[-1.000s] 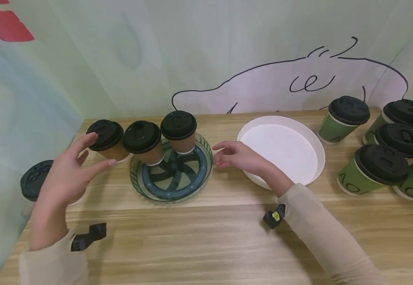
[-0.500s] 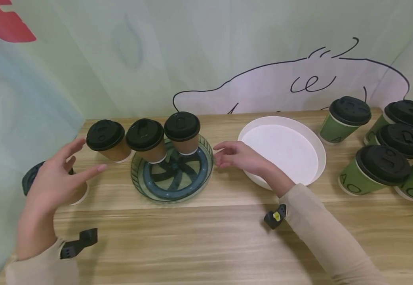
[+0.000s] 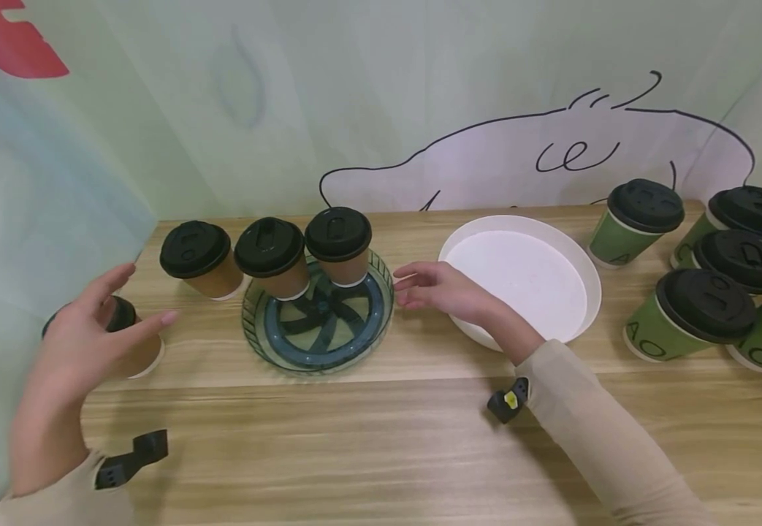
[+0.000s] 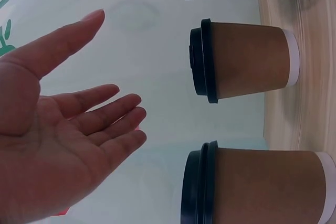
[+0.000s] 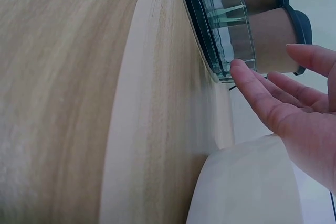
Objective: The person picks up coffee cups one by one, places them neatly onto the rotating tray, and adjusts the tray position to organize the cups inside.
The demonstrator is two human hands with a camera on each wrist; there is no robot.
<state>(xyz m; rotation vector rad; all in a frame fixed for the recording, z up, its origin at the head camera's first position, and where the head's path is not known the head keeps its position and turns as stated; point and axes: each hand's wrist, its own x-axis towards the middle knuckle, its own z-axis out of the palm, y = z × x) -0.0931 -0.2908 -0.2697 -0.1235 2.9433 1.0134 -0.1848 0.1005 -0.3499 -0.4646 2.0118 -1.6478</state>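
My left hand (image 3: 74, 347) is spread with thumb and fingers apart, holding nothing. It hovers over a brown paper cup (image 3: 145, 356) whose black lid it partly hides in the head view; in the left wrist view the palm (image 4: 58, 145) is clear of the cups. Another brown cup (image 3: 216, 281) stands on the table left of a clear greenish round tray (image 3: 381, 321). Two brown cups, a left one (image 3: 285, 283) and a right one (image 3: 348, 269), stand on this tray's back part. My right hand (image 3: 443, 291), fingers slightly bent, is at the tray's right rim; whether it touches cannot be told.
A white round tray (image 3: 587, 292) lies right of the clear tray, partly under my right forearm. Several green cups with black lids, one of them in front (image 3: 666, 325), crowd the table's right side. A printed backdrop (image 3: 381, 102) rises behind the table.
My left hand has drawn back to the left and toward me, away from the brown cup beside the clear tray. The right hand stays in place.
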